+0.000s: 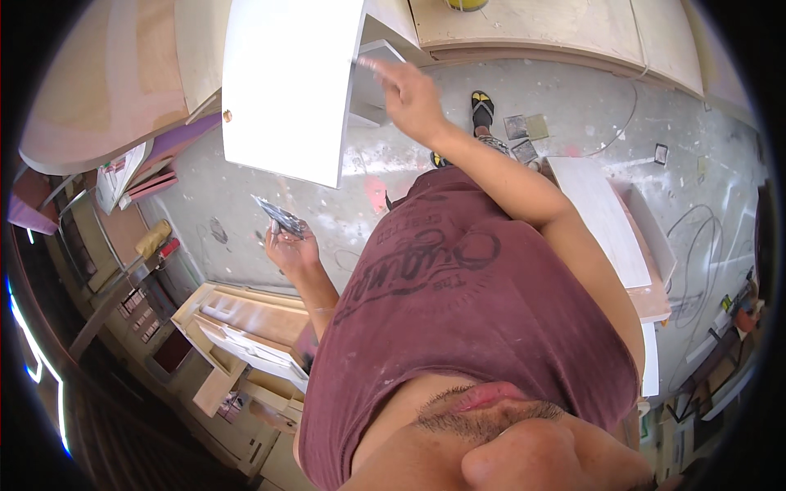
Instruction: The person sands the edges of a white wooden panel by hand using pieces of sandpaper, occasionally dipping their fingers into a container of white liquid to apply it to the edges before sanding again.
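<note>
My left hand (292,248) is closed round a flat, dark grey piece (281,215) with a pale pointed end, which it holds below the white panel; its exact kind is unclear. Smudges of pale material mark the fingers. My right hand (412,98) is raised at the right edge of the large white panel (286,86). Its index finger stretches toward that edge, and the other fingers bend loosely with nothing visible in them. Whether the fingertip touches the panel, I cannot tell. A small round brownish spot (228,116) shows at the panel's left edge.
Plywood surfaces (557,29) run along the far side. Square sanding sheets (526,127) and a thin cable (626,123) lie on the stained floor (458,196). White boards (602,217) stand at my right; wooden drawers (246,327) are at the lower left.
</note>
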The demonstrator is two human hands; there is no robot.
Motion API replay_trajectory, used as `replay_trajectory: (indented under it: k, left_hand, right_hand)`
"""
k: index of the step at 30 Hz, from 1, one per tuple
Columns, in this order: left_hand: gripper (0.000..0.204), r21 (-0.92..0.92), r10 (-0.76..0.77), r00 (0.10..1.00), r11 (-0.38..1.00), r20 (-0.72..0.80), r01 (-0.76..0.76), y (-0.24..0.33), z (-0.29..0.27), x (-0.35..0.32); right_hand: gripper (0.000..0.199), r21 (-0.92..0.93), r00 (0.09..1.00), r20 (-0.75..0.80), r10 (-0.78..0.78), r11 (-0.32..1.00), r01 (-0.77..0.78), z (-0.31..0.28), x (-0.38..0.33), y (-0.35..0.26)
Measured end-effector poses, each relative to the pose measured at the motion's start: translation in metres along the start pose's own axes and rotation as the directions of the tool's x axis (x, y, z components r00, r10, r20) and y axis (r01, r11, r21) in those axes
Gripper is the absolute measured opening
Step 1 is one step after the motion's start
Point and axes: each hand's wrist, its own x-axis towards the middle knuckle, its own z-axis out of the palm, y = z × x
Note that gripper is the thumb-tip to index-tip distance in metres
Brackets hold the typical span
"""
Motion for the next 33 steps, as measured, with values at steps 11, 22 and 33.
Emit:
replay_trajectory:
  k: [11, 22, 33]
  left_hand:
    - [0.017, 0.103, -0.028, 0.996, 0.994, -0.085, 0.036, -0.002, 0.014, 0.005]
    - [0.022, -0.111, -0.39, 0.766, 0.854, 0.511, 0.508, -0.032, -0.003, 0.017]
    - [0.022, -0.121, -0.381, 0.791, 0.864, 0.478, 0.489, -0.04, -0.009, 0.023]
  right_hand:
    - [0.028, 0.233, 0.763, 0.018, 0.647, 0.739, -0.632, -0.04, 0.135, 0.12]
    - [0.036, 0.751, 0.745, 0.553, 0.372, 0.164, -0.639, -0.016, 0.134, 0.156]
    - [0.043, 0.886, 0.859, 0.336, 0.386, 0.178, -0.427, -0.045, 0.153, 0.165]
